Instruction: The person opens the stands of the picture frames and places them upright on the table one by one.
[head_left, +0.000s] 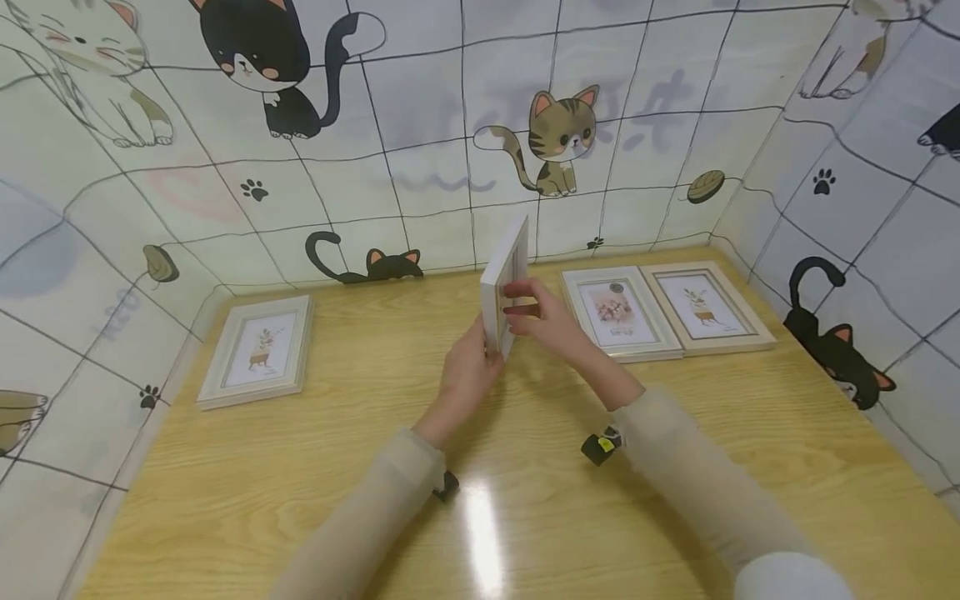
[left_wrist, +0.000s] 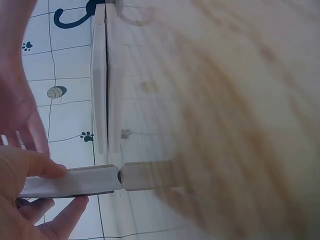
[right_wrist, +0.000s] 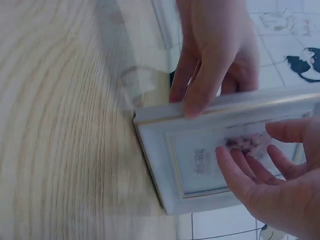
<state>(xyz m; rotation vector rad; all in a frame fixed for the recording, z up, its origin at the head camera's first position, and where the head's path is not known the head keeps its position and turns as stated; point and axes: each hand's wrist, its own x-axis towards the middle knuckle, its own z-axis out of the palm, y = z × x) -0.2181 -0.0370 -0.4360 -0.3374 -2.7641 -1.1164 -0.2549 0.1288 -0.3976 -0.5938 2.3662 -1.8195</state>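
Note:
A white picture frame (head_left: 491,304) stands upright on its lower edge on the wooden table, turned nearly edge-on in the head view. My left hand (head_left: 468,364) grips its near side, thumb on one face and fingers on the other, as the left wrist view shows. Beside the front face is my right hand (head_left: 553,323), its fingers loosely bent and spread close over the glass without gripping. The right wrist view shows the frame's front (right_wrist: 202,170), with a pink flower picture and lettering behind the glass. In that view the left hand (right_wrist: 220,50) holds the upper edge.
Two frames lie flat side by side at the right, a white one (head_left: 663,340) and a light wood one (head_left: 761,335). Another white frame (head_left: 213,383) lies at the left. A cloth wall printed with cats (head_left: 420,192) borders the table's back and sides.

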